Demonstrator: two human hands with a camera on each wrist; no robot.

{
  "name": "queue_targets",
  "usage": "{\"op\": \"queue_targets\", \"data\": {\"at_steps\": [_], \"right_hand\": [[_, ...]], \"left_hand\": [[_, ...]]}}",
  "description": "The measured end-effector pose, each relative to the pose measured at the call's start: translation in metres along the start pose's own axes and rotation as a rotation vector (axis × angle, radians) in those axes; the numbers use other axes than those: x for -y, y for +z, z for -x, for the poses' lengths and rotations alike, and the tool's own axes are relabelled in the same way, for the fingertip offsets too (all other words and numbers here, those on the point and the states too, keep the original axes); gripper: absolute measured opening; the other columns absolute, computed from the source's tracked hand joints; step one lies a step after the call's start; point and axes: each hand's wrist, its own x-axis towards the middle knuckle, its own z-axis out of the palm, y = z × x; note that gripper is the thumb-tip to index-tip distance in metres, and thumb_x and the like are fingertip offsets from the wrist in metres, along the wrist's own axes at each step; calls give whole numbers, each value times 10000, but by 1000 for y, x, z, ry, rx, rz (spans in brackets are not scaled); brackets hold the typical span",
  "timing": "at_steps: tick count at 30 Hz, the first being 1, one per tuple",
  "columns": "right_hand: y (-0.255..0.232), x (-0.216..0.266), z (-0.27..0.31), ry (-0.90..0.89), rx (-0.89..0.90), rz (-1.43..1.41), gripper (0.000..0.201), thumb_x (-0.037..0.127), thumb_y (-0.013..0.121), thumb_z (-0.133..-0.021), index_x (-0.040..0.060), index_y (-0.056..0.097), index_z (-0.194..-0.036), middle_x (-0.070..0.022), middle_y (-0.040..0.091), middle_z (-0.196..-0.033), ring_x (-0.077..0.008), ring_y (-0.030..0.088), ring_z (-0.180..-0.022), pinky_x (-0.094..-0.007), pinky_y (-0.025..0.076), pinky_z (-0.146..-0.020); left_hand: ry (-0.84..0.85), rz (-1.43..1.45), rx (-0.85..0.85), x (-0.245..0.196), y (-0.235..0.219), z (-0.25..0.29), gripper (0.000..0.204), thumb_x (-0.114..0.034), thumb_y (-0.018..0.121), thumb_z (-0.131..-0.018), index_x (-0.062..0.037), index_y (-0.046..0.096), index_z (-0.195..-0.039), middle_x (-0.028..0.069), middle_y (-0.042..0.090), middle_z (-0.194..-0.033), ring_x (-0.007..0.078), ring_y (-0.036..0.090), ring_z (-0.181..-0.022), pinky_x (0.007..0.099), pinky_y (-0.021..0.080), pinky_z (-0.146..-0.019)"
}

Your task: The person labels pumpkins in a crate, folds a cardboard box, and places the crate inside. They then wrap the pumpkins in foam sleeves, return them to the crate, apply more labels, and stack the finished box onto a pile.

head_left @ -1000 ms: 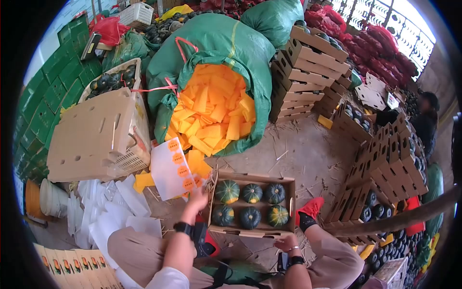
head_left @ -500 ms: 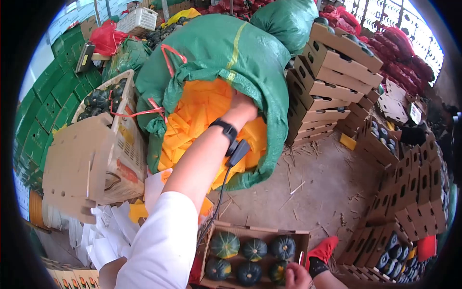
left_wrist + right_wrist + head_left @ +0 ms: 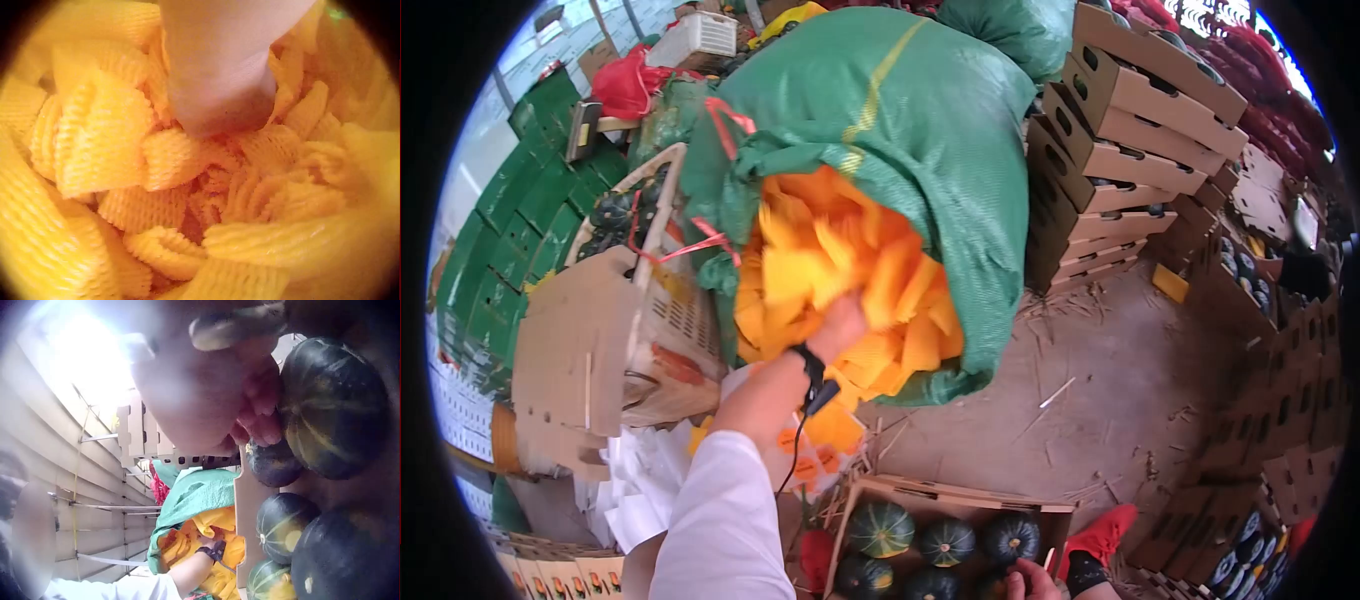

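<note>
Yellow-orange foam nets (image 3: 900, 335) fill the mouth of a large green sack (image 3: 960, 150). My left hand (image 3: 838, 325) is in among them; in the left wrist view the hand (image 3: 219, 75) reaches down into the nets (image 3: 100, 131) and its fingers are hidden. A cardboard box (image 3: 1000, 495) holds several dark green striped pumpkins (image 3: 947, 542). My right hand (image 3: 1032, 580) is at the box's right side. The right wrist view shows that hand (image 3: 206, 394), fingers loosely curled, close beside a pumpkin (image 3: 334, 406), with nothing seen held; whether it touches is unclear.
Stacked cardboard boxes (image 3: 1130, 150) stand right of the sack. On the left are a crate of pumpkins with cardboard (image 3: 575, 350) against it and white sheets (image 3: 645, 480). A foot in a red shoe (image 3: 1100, 540) is right of the box. Straw litters the floor (image 3: 1040, 430).
My left hand went from beside the white sheet with orange labels into the sack, then moved left and down through the nets. My right hand moved from the box's front edge to its right side.
</note>
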Motion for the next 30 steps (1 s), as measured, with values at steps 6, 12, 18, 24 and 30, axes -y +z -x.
{"op": "queue_targets", "data": {"at_steps": [6,12,18,24,30], "right_hand": [[4,3,10,-37,-11,4,193,121,549,-852,-10,601,-983,-173,626,-920,-327,604,-837,-359,474,-747],[6,3,16,-100,20,104,171,111,555,-840,-5,595,-960,-176,608,-887,-333,587,-822,-364,465,-737],[16,3,9,-54,-52,-15,134,65,555,-829,-9,599,-931,-155,597,-855,-295,572,-778,-360,457,-713],[19,4,-10,120,-4,49,90,58,548,-836,-3,602,-876,-131,587,-776,-260,548,-677,-339,445,-647],[28,-4,-8,68,-86,35,97,88,559,-846,0,598,-858,-125,576,-717,-222,545,-638,-311,442,-611]], "left_hand": [[194,150,559,-66,-60,96,342,-145,502,-791,-141,555,-1128,141,597,-973,300,579,-916,417,477,-739],[-64,-96,-68,-72,-162,-43,142,-162,546,-727,-62,603,-811,158,610,-753,346,583,-700,468,455,-623],[-106,-353,-233,31,-199,-189,461,-274,471,-858,-58,413,-1261,165,363,-1340,292,345,-1236,388,293,-1015],[-176,-260,-110,67,-134,-170,538,-252,467,-867,-73,286,-1341,127,230,-1413,263,208,-1306,358,196,-1066],[-281,-269,-29,112,-51,-113,539,-133,552,-786,-60,388,-1295,219,323,-1356,328,312,-1257,405,261,-1037]]}}
